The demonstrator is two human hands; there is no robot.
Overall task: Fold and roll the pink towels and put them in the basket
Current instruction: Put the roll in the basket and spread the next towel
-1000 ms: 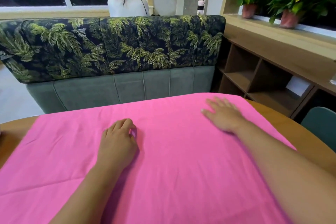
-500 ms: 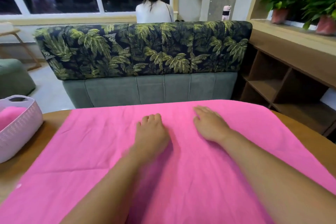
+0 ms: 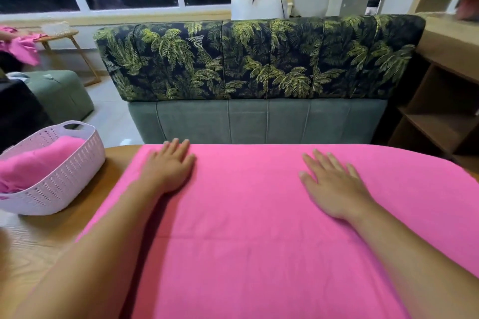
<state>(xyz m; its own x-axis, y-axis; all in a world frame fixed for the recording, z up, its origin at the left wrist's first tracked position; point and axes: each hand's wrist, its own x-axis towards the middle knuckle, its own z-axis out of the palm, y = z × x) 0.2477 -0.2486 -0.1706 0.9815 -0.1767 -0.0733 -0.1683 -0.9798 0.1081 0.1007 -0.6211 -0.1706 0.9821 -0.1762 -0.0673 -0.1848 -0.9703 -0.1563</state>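
A bright pink cloth towel (image 3: 246, 241) lies spread flat over most of the light wooden table (image 3: 39, 235), its far edge running along the table's far rim in front of a sofa back in dark palm-leaf fabric (image 3: 259, 59). The left hand (image 3: 168, 166) rests palm down near the towel's far left corner, and the right hand (image 3: 334, 189) rests palm down further right, well apart from it. Both are released, fingers straight and lying on the cloth, gripping nothing. This looks like the smoothing step that comes before a fold: the surface is nearly free of wrinkles, with only a faint crease crossing it nearer the person. Whether the towel is a single layer or already doubled cannot be told from here. To the left, on the table just beside the towel's edge, stands a pale lilac perforated plastic basket (image 3: 64, 176) with a bundled pink towel (image 3: 39, 160) already inside, so the task seems partly done. The next move probably calls for pinching two corners or an edge — most likely the far one, which lies just ahead of the fingertips — and carrying it over to meet the opposite edge squarely, keeping the layers aligned so the later roll comes out even and narrow enough for the basket.
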